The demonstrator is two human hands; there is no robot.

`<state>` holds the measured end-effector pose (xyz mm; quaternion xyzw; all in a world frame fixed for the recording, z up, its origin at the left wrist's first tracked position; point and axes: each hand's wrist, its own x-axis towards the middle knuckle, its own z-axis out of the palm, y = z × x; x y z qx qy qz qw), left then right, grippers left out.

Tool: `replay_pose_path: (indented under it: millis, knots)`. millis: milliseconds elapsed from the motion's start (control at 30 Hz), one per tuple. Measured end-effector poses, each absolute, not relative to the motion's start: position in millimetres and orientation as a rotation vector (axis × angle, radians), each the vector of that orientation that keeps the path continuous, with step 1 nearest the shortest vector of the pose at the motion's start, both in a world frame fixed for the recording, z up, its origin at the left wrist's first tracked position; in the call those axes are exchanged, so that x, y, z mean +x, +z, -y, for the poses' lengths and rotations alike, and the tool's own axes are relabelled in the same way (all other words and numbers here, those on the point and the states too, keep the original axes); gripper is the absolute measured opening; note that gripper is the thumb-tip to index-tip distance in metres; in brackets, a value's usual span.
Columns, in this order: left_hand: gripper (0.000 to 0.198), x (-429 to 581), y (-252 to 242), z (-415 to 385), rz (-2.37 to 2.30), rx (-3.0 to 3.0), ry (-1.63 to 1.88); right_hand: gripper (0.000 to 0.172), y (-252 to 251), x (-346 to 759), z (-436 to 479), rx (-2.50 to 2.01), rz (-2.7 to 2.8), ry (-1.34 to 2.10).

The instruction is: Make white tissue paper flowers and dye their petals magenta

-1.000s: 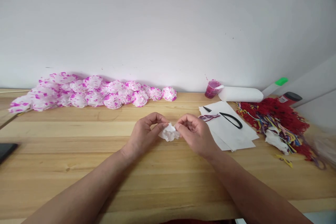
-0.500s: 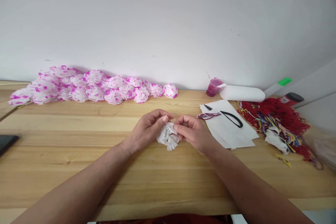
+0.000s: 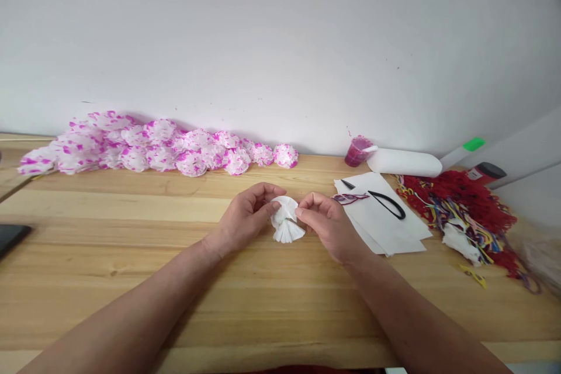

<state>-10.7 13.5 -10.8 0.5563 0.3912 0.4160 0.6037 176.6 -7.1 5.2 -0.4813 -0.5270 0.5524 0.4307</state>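
Between my two hands is a white tissue paper flower (image 3: 288, 229), its pleated layers partly fanned out toward me. My left hand (image 3: 249, 215) pinches its left side between thumb and fingers. On its upper right edge, the thumb and fingertips of my right hand (image 3: 326, 223) are closed on a layer of the paper. Both hands are low over the wooden table (image 3: 245, 310). Right of my right hand lie white paper sheets (image 3: 388, 228) with black-handled scissors (image 3: 392, 205) and a small bundle of purple and white yarn (image 3: 350, 198) on them.
Finished-looking white and magenta paper flowers (image 3: 193, 155) line the wall at left. At back right stand a cup of magenta liquid (image 3: 357, 152), a white roll (image 3: 405, 162) and a red container with a dark lid (image 3: 485, 173). Tangled red and mixed yarn (image 3: 471, 210) is at right. A dark flat object (image 3: 13, 236) lies far left.
The white paper has opened wider: a flat layer now stands up at the top and the lower pleats fan out more. My right hand has shifted slightly right.
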Motion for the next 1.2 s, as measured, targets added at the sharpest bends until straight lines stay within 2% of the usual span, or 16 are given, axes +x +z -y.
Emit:
replay_pose_path:
  millis: [167,400,767,867,1000,1200]
  knots:
    - [0.029,-10,-7,-12,-0.943,1.268,0.998,0.022,5,175,8,-1.144,1.224,1.476]
    - [0.048,-11,-4,-12,-0.909,1.307,0.888,0.026,-1,174,7,-1.163,1.123,1.431]
    - [0.030,-13,-12,-15,-0.870,1.167,0.941,0.023,-2,173,8,-1.184,1.176,1.343]
    - [0.032,-13,-10,-13,-0.855,1.122,0.945,0.024,-2,173,7,-1.179,1.150,1.367]
    - [0.046,-12,-12,-13,-0.813,1.137,0.948,0.026,-1,171,9,-1.173,1.134,1.398]
    - [0.032,-12,-17,-15,-0.894,1.140,1.009,0.024,-1,169,11,-1.167,1.149,1.425]
